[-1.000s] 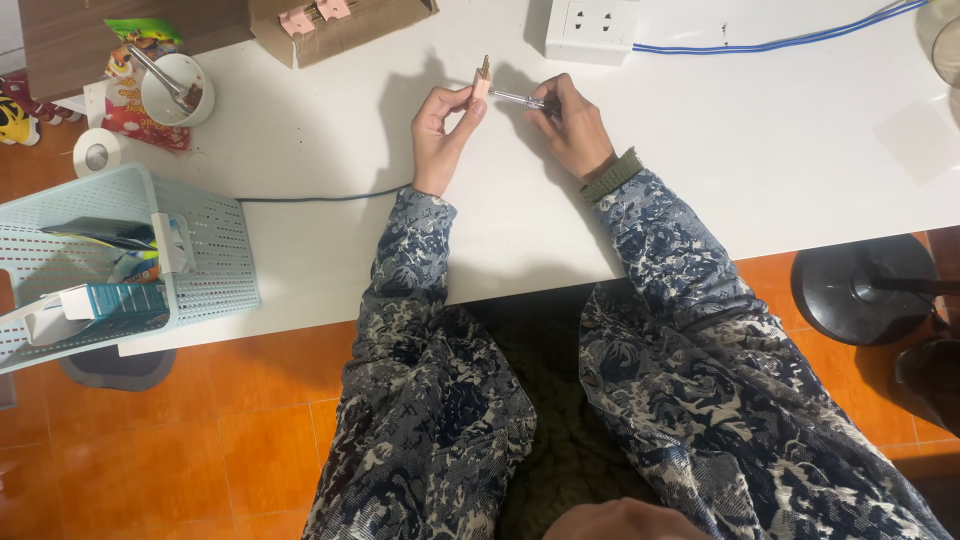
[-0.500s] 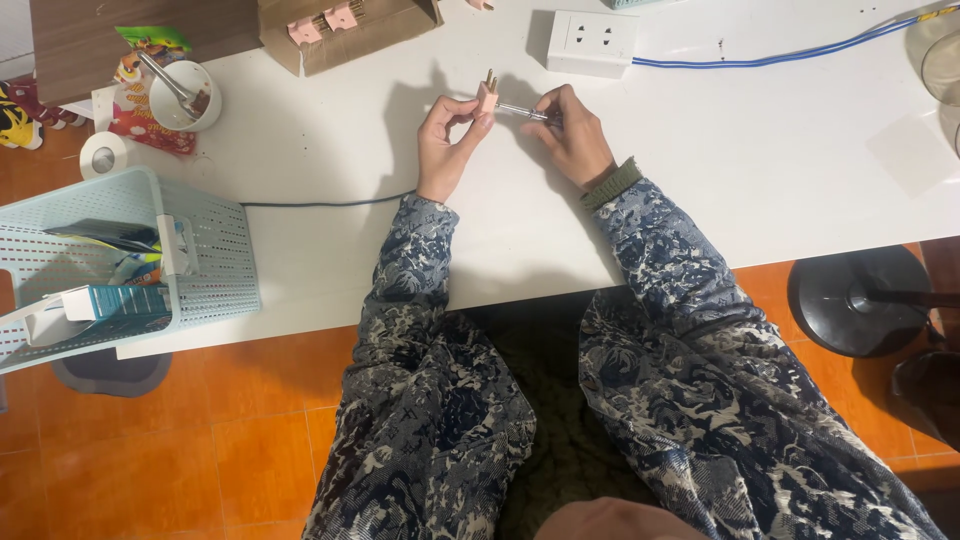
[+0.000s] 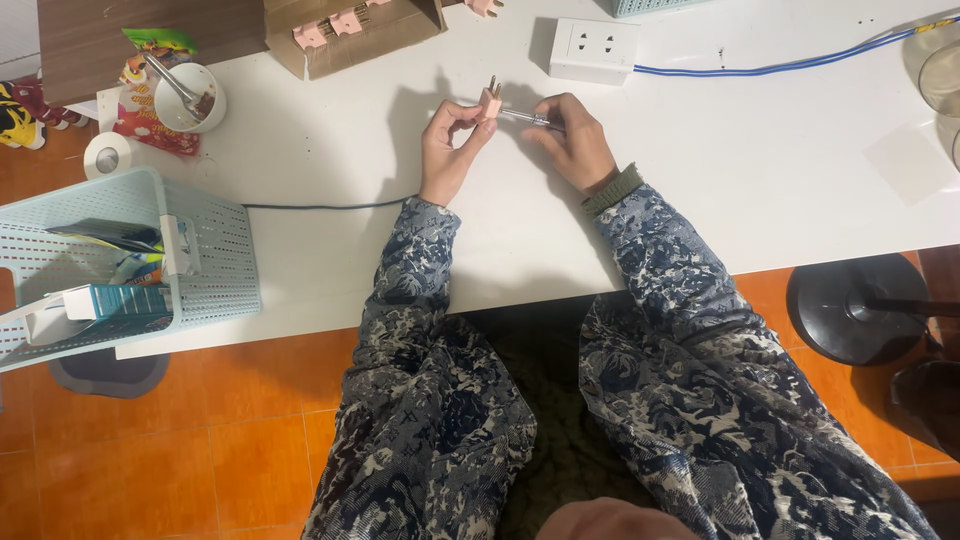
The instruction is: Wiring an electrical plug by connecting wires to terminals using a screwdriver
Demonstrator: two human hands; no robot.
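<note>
So the left hand [image 3: 448, 150] was pinched shut around a small pink plug [image 3: 490, 102], thumb and fingertips on its body, two metal prongs sticking up and away. It was held just above the white table [image 3: 700, 160], right in the middle between both hands. The right hand [image 3: 572, 140] was curled closed on a thin screwdriver [image 3: 524, 118], its tip meeting the side of the plug.

My read on handling: the plug looked tiny, light and rigid, hard plastic shell, so it'd want to spin or slip under the driver unless gripped on the flat sides of the body. Stay off the prongs, they give no purchase. Any screw in it would be small and easy to lose, though I couldn't actually see one.

Around it: a cardboard box [image 3: 350, 35] with more pink plugs [image 3: 345, 22] up top, a white power strip [image 3: 594, 50] with a blue cable [image 3: 780, 70], a dark cord [image 3: 320, 207] running left, a light blue basket [image 3: 215, 260], a roll of tape [image 3: 106, 156], and a cup with a spoon [image 3: 185, 95].
</note>
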